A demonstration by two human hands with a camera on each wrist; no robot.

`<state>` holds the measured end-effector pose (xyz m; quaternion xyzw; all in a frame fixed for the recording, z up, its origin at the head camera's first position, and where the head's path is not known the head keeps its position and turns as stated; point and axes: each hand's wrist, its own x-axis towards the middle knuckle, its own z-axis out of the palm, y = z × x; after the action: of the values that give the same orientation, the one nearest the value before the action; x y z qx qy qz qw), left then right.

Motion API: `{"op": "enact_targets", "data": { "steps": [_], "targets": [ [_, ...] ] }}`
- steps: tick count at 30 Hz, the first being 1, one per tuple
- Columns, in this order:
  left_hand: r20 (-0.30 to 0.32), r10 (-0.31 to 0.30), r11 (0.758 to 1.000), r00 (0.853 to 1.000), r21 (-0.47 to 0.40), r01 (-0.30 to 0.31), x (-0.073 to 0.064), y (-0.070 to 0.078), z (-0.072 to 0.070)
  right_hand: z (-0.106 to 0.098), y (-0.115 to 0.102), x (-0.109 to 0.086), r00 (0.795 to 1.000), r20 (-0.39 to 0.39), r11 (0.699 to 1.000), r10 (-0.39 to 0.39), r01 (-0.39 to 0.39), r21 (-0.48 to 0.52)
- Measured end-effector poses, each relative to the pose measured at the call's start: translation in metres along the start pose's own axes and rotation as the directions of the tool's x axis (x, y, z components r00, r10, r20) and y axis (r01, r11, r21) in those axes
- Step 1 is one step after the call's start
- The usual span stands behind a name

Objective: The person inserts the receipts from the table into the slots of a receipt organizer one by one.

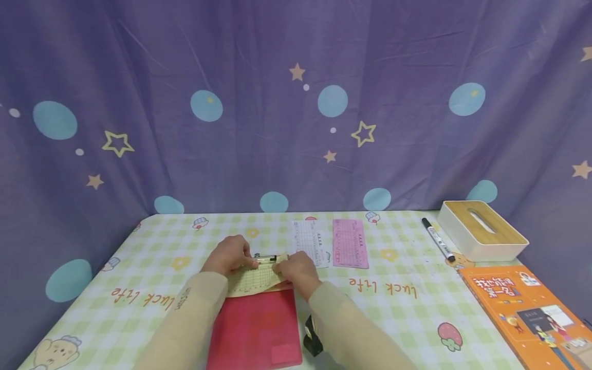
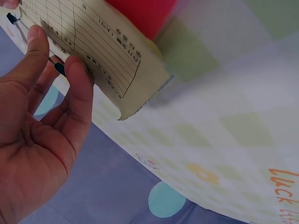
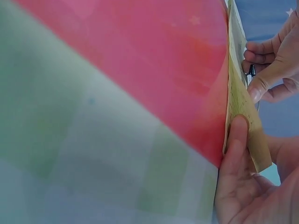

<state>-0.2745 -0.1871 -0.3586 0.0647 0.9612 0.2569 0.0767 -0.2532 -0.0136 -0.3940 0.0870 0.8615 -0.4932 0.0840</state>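
Note:
A red clipboard (image 1: 256,329) lies in front of me, with a metal clip (image 1: 265,258) with dark ends at its far edge. Over its top part is a yellow printed form (image 1: 259,279), its near edge bent up off the board. At the clip's left end, my left hand (image 1: 231,255) pinches the clip between thumb and fingers, close to the form's top edge; the exact contact is partly hidden. My right hand (image 1: 298,272) holds the form's right side between thumb and fingers, as the right wrist view also shows the form (image 3: 245,112) there.
Beyond the right hand lie a white form (image 1: 309,239) and a pink form (image 1: 350,243). A partly hidden black object (image 1: 312,336) sits beside the clipboard under my right sleeve. Farther right are a marker (image 1: 438,240), a tissue box (image 1: 481,228) and an orange book (image 1: 527,313).

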Motion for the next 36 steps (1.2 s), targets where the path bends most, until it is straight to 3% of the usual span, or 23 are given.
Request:
{"op": "enact_targets", "data": {
  "steps": [3,9,18,25,28,36],
  "targets": [
    [-0.008,0.01,1.0,1.0,0.002,-0.01,0.0,0.0,0.001,0.0,0.003,0.001,1.0,0.006,0.999,0.011,-0.011,0.044],
    [-0.025,0.033,0.999,0.999,-0.025,-0.034,-0.003,-0.001,0.004,-0.001,0.004,0.0,1.0,-0.015,1.0,0.001,-0.001,-0.01],
    [-0.058,0.044,0.999,0.997,0.005,-0.044,-0.006,-0.002,0.008,-0.003,0.004,0.001,1.0,0.008,0.999,0.017,-0.018,0.027],
    [-0.064,0.053,0.998,0.997,0.027,-0.051,-0.009,-0.001,0.009,-0.016,0.002,0.0,0.99,0.137,0.993,0.015,-0.031,0.118],
    [-0.067,0.048,0.999,0.997,0.024,-0.047,-0.009,-0.003,0.009,-0.029,0.002,-0.002,0.984,0.175,0.994,-0.029,0.009,0.111],
    [-0.049,0.022,1.0,0.999,0.001,-0.022,-0.007,-0.007,0.012,-0.066,0.008,-0.004,0.961,0.231,0.982,-0.152,0.173,-0.073]
  ]
}}
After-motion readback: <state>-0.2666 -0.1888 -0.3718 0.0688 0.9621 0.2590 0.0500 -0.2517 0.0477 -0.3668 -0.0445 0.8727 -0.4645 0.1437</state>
